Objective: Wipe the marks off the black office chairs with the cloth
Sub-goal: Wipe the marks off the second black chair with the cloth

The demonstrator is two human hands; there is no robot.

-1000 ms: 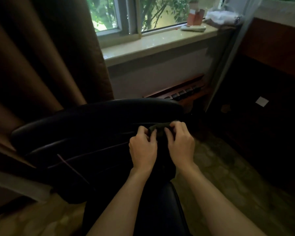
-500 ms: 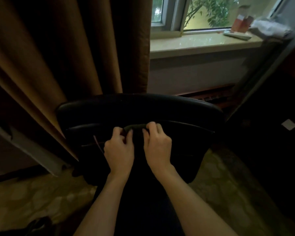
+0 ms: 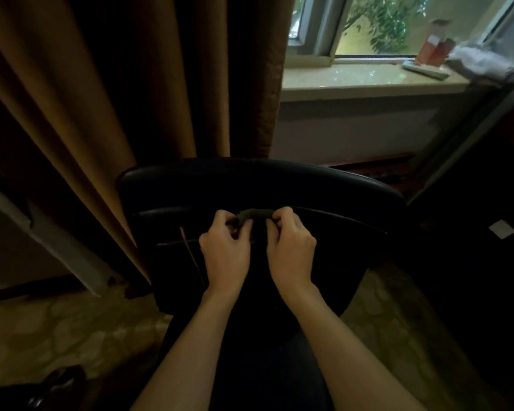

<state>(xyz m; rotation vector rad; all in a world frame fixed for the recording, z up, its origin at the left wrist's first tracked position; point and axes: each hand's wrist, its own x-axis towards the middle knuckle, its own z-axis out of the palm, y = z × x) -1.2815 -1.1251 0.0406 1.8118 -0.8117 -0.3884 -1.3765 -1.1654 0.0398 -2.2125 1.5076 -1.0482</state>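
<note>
A black office chair (image 3: 279, 185) stands in front of me with its padded backrest facing me. Two thin pinkish marks (image 3: 187, 247) cross on the backrest, just left of my hands. A small dark olive cloth (image 3: 254, 214) is stretched between my two hands against the backrest. My left hand (image 3: 224, 255) pinches its left end and my right hand (image 3: 290, 252) pinches its right end. Most of the cloth is hidden under my fingers.
A brown curtain (image 3: 131, 84) hangs behind and left of the chair. The windowsill (image 3: 353, 77) at the upper right carries a red carton (image 3: 433, 50), a remote (image 3: 425, 69) and a crumpled white bag (image 3: 481, 62). Dark furniture (image 3: 487, 232) stands at the right. Patterned carpet (image 3: 72, 330) covers the floor.
My view has swung left, so the chair now sits centred and the window has shifted right. Both hands stay on the cloth at the backrest, and the crossed marks have come into sight.
</note>
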